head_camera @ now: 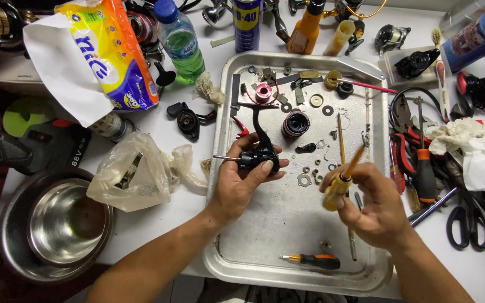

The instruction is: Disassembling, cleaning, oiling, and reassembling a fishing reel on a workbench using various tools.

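Note:
My left hand (242, 182) grips a black fishing reel body (260, 156) over the metal tray (287, 230); a thin shaft sticks out of the body to the left and its stem rises toward the far side. My right hand (373, 205) holds a small yellow oil bottle (338, 182) with an orange nozzle pointing up and right, just right of the reel. Loose washers, gears and a dark spool (295, 124) lie on the tray beyond both hands. A small orange-handled screwdriver (312, 260) rests at the tray's near edge.
A steel bowl (63, 224) sits at the left near a crumpled plastic bag (136, 171). Tissue pack (105, 53), green bottle (182, 42) and spray can (247, 22) stand behind. Pliers, scissors (467, 221), screwdrivers and a white rag (472, 146) crowd the right side.

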